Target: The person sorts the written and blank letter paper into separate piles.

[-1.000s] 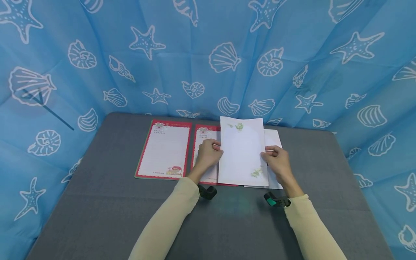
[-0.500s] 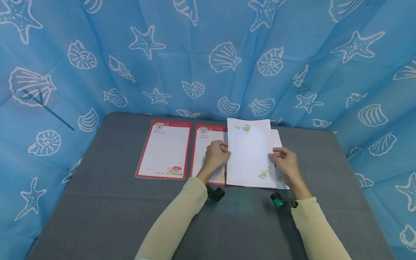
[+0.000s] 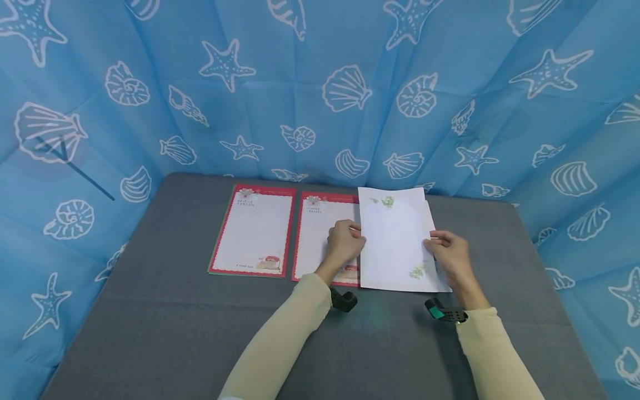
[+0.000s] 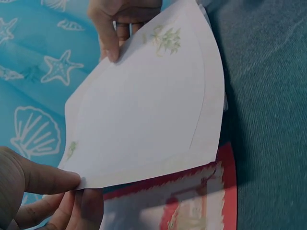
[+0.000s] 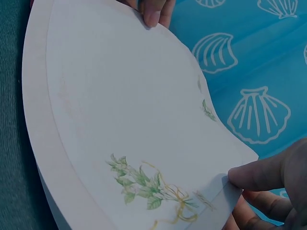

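A white sheet of stationery paper (image 3: 392,239) with pale green flower sprigs is held up by its two long sides. My left hand (image 3: 345,243) pinches its left edge between thumb and fingers, and my right hand (image 3: 450,256) does the same at the right edge. In both wrist views the sheet bows between the hands. Another white sheet (image 3: 443,282) lies beneath it, mostly hidden, showing only along the right side. To the left, a red-bordered sheet (image 3: 315,244) is partly covered by my left hand and forearm.
A second red-bordered sheet (image 3: 265,233), with a green edge showing under it, lies farther left on the grey tabletop (image 3: 150,311). Behind the table hangs a blue curtain (image 3: 280,83) with shells and starfish. Black wristbands (image 3: 345,300) sit on both wrists.
Both hands have carried the flowered sheet to the right and slightly down. It now covers more of the white sheet beneath and uncovers more of the middle red-bordered sheet.
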Demonstrator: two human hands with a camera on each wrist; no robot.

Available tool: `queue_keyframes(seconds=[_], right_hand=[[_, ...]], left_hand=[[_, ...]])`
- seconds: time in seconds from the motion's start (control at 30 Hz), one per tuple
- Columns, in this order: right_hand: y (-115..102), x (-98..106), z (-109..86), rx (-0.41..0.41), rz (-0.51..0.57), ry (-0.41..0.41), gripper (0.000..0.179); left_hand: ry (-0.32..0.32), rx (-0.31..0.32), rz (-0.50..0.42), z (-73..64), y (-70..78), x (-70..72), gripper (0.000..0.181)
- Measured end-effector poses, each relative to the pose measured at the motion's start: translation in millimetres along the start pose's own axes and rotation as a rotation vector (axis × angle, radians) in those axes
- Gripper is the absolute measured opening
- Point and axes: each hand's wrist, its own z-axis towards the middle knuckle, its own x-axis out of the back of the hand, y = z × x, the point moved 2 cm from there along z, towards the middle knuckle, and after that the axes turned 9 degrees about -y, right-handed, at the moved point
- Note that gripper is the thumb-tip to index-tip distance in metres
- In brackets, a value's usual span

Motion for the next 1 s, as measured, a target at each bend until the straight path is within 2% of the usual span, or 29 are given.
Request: queue_keyframes(seconds=[0.23, 0.33, 0.57, 0.67, 0.8, 1.0], right_hand=[[4.8, 7.5, 1.8, -0.04, -0.008, 0.021, 0.041], [8.0, 10.1, 3.5, -0.043, -0.008, 0.029, 0.039], [33.9, 18.5, 23.2, -0.055, -0.018, 0.038, 0.041], [31.3, 19.0, 21.2, -0.067, -0.011, 0.031, 0.042], [18.3, 17.8, 11.2, -0.078, 0.008, 0.032, 0.042], [21.3, 18.0, 12.6, -0.071, 0.005, 0.059, 0.04]], left_hand=[[0.017, 0.036, 0.007, 0.6, 3.0, -9.9, 0.019], [0.015, 0.053, -0.017, 0.8, 3.5, -14.0, 0.017], [0.017, 0.075, -0.059, 1.3, 6.5, -21.4, 0.015], [0.021, 0.08, -0.058, 1.9, 7.8, -23.8, 0.015], [0.016, 0.054, -0.048, 4.0, 8.9, -26.4, 0.017], [-0.001, 0.009, -0.035, 7.9, 10.1, -30.8, 0.024]])
